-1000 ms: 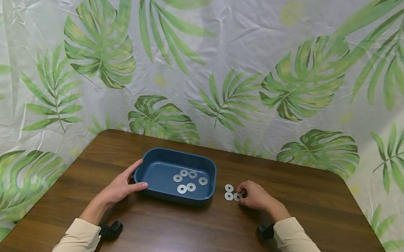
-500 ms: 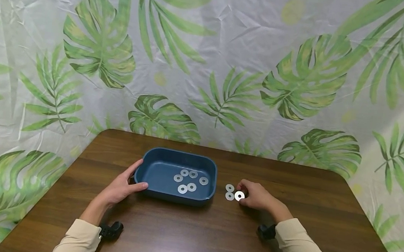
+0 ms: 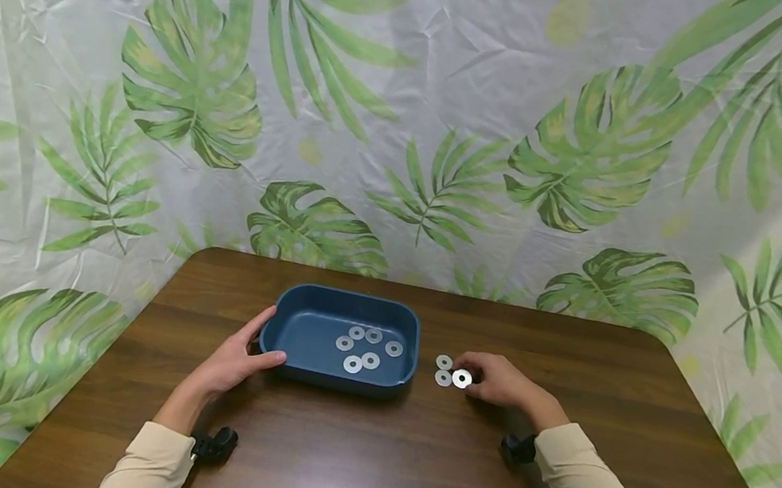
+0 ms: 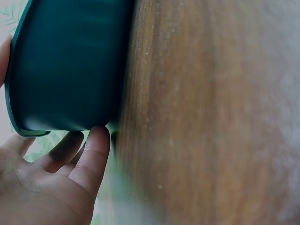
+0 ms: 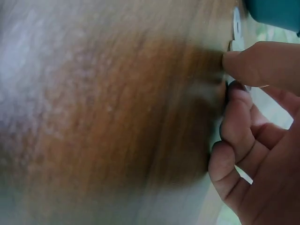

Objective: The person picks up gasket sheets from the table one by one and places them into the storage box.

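A blue rectangular tub holds several flat metal washers, lying mostly toward its right side. My left hand grips the tub's left end, thumb over the near rim and the other fingers against the end wall. In the left wrist view the fingertips touch that wall low down. Right of the tub, my right hand pinches a washer between thumb and fingers, its bright face tilted up. Two more washers lie flat just left of it. The right wrist view mostly hides the pinched washer behind the thumb.
The brown wooden table has rounded far corners. Behind it hangs a leaf-patterned sheet. A black wrist camera sits on the left wrist, and another black camera on the right.
The washer under the right fingers has tilted and now shows brighter, at almost the same spot. The left hand and tub have stayed in place.
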`<move>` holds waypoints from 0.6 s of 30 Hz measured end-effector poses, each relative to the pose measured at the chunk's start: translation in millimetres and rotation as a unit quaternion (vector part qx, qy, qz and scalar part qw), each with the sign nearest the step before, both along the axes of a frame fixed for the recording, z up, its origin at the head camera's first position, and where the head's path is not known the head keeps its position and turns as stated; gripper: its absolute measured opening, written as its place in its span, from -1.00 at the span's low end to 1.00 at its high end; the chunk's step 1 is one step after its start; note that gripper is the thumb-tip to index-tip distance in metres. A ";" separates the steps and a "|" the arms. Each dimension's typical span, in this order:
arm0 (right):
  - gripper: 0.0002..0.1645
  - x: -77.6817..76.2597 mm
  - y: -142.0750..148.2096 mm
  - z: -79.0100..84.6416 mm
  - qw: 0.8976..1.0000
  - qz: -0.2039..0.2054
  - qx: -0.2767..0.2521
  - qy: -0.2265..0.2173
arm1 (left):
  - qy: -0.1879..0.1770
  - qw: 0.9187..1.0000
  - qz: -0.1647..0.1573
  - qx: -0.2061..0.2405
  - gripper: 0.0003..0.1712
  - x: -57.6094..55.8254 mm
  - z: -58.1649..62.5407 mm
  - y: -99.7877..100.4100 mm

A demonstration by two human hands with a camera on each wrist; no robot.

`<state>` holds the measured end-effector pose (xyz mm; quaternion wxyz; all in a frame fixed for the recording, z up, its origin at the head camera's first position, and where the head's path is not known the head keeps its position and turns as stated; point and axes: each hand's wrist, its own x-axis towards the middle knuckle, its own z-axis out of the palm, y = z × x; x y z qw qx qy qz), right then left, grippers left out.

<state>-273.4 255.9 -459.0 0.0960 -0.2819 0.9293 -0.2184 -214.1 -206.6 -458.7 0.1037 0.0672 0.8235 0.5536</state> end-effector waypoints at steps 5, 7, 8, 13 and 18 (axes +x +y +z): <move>-0.59 0.6 0.1 -0.3 1.000 -0.009 -0.011 -0.010 | 0.003 1.000 0.000 -0.002 0.03 -0.1 0.4 -0.3; -0.60 0.7 0.1 -0.2 1.000 -0.010 -0.014 -0.012 | 0.005 1.000 0.000 -0.002 0.03 -0.5 0.7 -0.4; -0.60 0.7 0.1 -0.5 1.000 -0.011 -0.016 -0.010 | 0.004 1.000 0.000 -0.001 0.03 -0.6 0.8 -0.4; -0.64 0.9 0.1 -2.8 1.000 -0.009 -0.022 0.003 | 0.005 1.000 -0.001 -0.002 0.03 -0.8 0.3 -0.5; -0.66 2.6 1.4 -3.5 0.999 -0.011 -0.033 0.005 | 0.005 1.000 0.000 -0.007 0.03 -0.4 -0.8 0.3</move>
